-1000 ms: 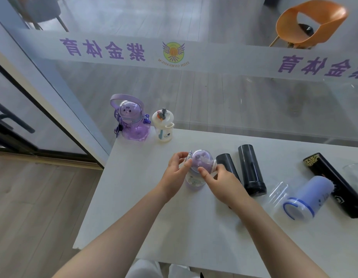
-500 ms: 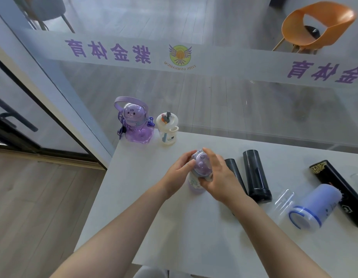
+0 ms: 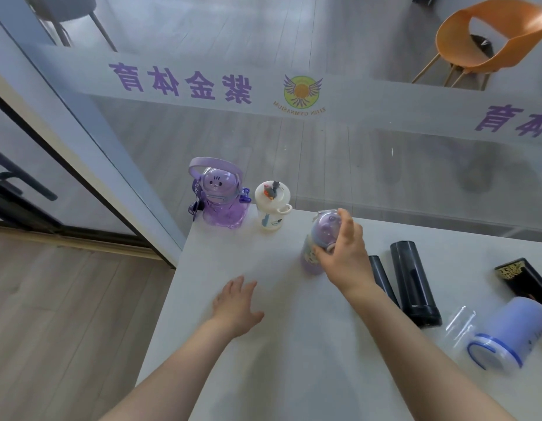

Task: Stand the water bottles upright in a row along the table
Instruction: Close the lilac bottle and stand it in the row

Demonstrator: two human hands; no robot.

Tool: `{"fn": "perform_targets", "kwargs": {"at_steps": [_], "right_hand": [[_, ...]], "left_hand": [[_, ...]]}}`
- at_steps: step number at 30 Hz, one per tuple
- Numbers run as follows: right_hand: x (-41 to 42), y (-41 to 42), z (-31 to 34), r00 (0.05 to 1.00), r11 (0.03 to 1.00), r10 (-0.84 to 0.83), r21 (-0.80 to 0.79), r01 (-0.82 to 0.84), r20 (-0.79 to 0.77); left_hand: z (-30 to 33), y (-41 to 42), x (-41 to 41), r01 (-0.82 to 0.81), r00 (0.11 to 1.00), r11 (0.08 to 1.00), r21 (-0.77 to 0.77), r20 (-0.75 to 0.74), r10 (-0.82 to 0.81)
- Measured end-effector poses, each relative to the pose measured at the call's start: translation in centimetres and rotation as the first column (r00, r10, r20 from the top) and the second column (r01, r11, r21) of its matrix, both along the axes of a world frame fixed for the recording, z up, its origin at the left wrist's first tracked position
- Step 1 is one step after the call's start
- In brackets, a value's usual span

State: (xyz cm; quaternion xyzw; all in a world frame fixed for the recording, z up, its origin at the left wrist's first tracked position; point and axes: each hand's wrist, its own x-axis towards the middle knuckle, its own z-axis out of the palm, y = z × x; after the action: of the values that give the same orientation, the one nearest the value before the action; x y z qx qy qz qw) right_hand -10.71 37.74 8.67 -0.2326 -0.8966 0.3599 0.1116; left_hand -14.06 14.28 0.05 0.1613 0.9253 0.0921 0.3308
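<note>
My right hand [image 3: 342,256] grips the domed lid of a small purple bottle [image 3: 316,247] that stands upright on the white table [image 3: 294,344]. My left hand [image 3: 237,302] hovers open over the table nearer to me, holding nothing. At the far left corner a purple bear-shaped bottle [image 3: 219,196] and a white bottle [image 3: 271,208] stand upright side by side. Two black bottles [image 3: 411,282] lie on their sides to the right of my right hand. A pale blue bottle [image 3: 506,335] and a black and gold bottle [image 3: 525,279] lie further right.
A glass wall with purple lettering runs along the table's far edge [image 3: 385,220]. The table's left edge [image 3: 169,293] drops to a wooden floor. A crumpled clear wrapper [image 3: 459,325] lies beside the pale blue bottle. An orange chair [image 3: 482,41] stands beyond the glass.
My left hand has let go of the small purple bottle and drawn back toward me. My right hand keeps hold of the bottle, now closer to the white bottle.
</note>
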Motion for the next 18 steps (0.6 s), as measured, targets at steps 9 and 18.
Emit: {"fn": "perform_targets", "kwargs": {"at_steps": [9,18], "right_hand": [[-6.9,2.1,0.2,0.995,0.995,-0.097,0.022,0.096,0.039],[-10.1,2.5,0.4,0.989,0.989,-0.144,0.029,0.143,0.042]], "left_hand": [[-1.9,-0.9,0.8,0.143,0.988,0.98,-0.138,-0.03,-0.148],[-2.3,-0.9,1.0,0.168,0.985,0.974,-0.152,-0.021,-0.174]]}}
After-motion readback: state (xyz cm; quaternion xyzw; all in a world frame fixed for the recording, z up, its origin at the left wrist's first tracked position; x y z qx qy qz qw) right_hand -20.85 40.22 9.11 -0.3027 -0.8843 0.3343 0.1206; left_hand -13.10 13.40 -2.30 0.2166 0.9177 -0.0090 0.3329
